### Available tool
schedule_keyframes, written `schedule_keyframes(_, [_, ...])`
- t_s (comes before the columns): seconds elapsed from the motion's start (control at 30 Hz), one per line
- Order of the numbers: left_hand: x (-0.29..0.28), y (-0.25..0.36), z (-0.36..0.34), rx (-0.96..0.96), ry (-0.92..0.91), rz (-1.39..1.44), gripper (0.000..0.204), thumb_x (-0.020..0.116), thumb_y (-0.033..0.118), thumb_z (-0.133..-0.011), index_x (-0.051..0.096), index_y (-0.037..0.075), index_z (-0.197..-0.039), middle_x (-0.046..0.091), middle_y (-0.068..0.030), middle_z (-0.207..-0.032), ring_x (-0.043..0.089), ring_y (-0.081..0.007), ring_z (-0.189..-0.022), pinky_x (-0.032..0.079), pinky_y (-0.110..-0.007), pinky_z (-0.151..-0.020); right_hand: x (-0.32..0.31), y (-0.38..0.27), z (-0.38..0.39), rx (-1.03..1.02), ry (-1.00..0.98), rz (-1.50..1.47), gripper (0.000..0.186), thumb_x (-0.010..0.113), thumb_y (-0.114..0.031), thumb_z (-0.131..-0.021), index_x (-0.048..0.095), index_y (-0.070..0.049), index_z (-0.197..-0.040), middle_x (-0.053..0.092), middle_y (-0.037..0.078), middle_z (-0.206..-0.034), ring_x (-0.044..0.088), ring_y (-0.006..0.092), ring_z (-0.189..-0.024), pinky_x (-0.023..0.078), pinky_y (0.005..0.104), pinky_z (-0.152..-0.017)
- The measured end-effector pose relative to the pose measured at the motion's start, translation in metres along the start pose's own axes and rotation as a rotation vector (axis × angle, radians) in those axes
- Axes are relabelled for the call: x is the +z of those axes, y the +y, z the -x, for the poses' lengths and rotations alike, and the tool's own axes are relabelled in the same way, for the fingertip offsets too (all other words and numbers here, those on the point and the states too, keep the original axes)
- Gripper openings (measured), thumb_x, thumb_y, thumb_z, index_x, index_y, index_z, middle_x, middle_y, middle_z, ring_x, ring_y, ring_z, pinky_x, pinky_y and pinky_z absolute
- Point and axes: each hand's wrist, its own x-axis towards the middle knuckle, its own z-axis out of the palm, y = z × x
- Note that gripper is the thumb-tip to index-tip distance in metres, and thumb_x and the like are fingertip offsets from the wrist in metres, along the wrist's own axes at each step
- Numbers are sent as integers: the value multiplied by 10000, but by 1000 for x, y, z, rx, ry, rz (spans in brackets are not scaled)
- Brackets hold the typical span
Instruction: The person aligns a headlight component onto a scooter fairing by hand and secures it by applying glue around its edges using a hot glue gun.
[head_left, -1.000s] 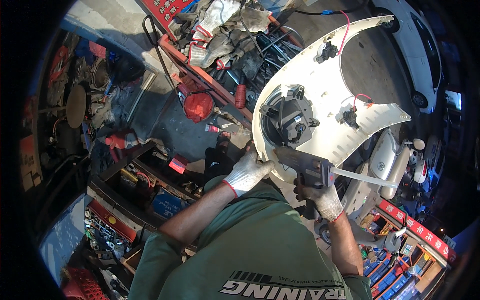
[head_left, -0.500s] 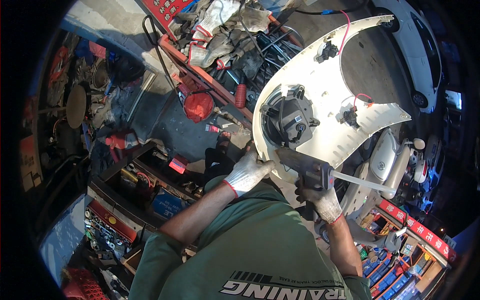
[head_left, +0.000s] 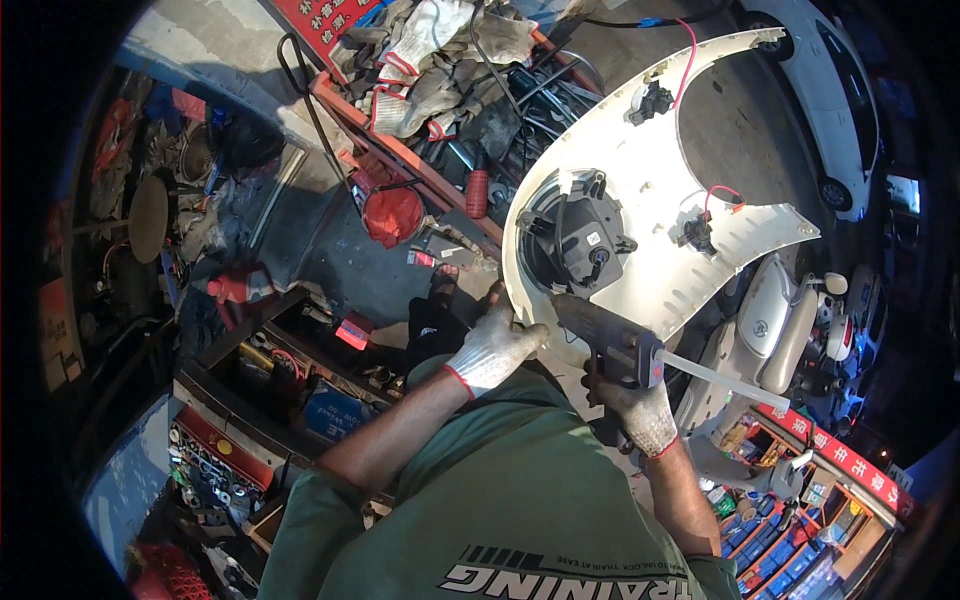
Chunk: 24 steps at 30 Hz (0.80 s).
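Note:
A cream-coloured scooter front panel (head_left: 655, 260) lies with its inner side up in front of me. Set into its left part is a round black headlight unit (head_left: 582, 242). My left hand (head_left: 497, 347), in a white knit glove with a red cuff, pinches the panel's near left rim. Wrapped round the handle of a dark hot glue gun (head_left: 622, 350) is my gloved right hand (head_left: 642, 410). A long translucent glue stick (head_left: 722, 381) juts from the gun's rear. The nozzle end is close to the headlight's near edge; whether it touches cannot be made out.
An orange-red tray (head_left: 400, 165) at the back holds work gloves (head_left: 435, 35) and hand tools. On the left stands an open wooden-edged box (head_left: 215, 385) of parts. A scooter (head_left: 755, 330) is at right, parts bins (head_left: 770, 545) nearer, and a white car (head_left: 815, 100) far right.
The glue gun and my right hand have shifted very slightly toward me. My left hand keeps its hold on the panel's rim.

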Motion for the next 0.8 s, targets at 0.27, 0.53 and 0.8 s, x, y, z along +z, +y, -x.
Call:
schedule_keyframes(0.27, [-2,6,3,-13,-5,41,447,699,240,-926,556,4,-1277,676,-110,-1052,674,-162,-903,567,-314,-818,-3,8,-6,28,-5,152,253,640,9,-825,617,-10,-1076,672,52,-900,630,116,-754,535,286,-630])
schedule_keyframes(0.53, [-2,2,-1,29,-36,41,395,702,209,-929,577,-8,-1234,678,-102,-1025,666,-147,-876,563,-300,-795,0,9,-4,-47,58,138,290,664,21,-853,604,-9,-1135,670,61,-893,652,148,-719,542,294,-579])
schedule_keyframes(0.8, [0,-9,-5,74,30,-42,391,708,217,-925,577,2,-1224,673,-100,-1015,661,-144,-842,559,-298,-776,6,0,0,-15,30,22,321,653,49,-803,602,-2,-1116,679,66,-953,633,129,-802,541,289,-685])
